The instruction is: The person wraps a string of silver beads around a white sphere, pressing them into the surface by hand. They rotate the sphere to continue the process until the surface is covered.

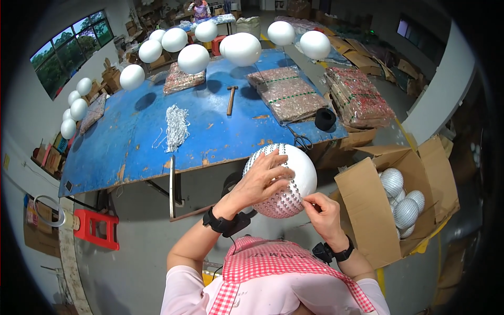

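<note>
In front of my chest is a white ball (pixel 303 169), its left and lower parts covered in rows of small silver beads (pixel 275 205). My left hand (pixel 264 178) lies over the beaded side, its spread fingers curved around the ball and holding it. At the ball's lower right edge, my right hand (pixel 322 212) is closed in a pinch of thumb and forefinger. A bead string (pixel 300 197) runs along the surface to that pinch; its end is hidden by the fingertips. What supports the ball underneath is mostly hidden.
Beyond the ball stands a blue table (pixel 210 136) with a bundle of silver bead strings (pixel 177 128), a hammer (pixel 231 101), scissors (pixel 300 140) and black tape (pixel 325 119). White balls (pixel 193 59) stand above it. At right, a cardboard box (pixel 367 210) holds beaded balls (pixel 406 212). A red stool (pixel 98 229) is at left.
</note>
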Tool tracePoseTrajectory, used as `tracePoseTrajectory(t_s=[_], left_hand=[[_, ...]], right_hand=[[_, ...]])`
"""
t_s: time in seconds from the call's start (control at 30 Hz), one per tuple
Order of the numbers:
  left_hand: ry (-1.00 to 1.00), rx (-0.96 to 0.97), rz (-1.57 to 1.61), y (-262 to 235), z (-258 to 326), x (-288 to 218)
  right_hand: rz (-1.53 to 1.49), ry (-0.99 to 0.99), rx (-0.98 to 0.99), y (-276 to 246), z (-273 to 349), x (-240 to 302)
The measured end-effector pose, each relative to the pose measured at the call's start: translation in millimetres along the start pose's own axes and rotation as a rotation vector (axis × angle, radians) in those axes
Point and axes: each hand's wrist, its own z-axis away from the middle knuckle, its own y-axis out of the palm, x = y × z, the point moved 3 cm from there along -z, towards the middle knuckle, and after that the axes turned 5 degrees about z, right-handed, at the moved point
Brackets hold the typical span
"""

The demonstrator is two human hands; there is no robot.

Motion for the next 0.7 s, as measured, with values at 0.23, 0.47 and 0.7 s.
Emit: tracePoseTrajectory(t_s=[0.23,0.47,0.7], left_hand=[[-0.063,-0.061,-0.103,-4,-4,5],[-0.084,-0.118,0.129,-11,-6,3],[0.028,-0.101,-0.038,1,-1,7]], right_hand=[[0.481,-0.365,-0.076,0,5,5],[0.278,-0.101,-0.101,-4,6,-11],[-0.135,-0.044,0.086,-21,4,12]])
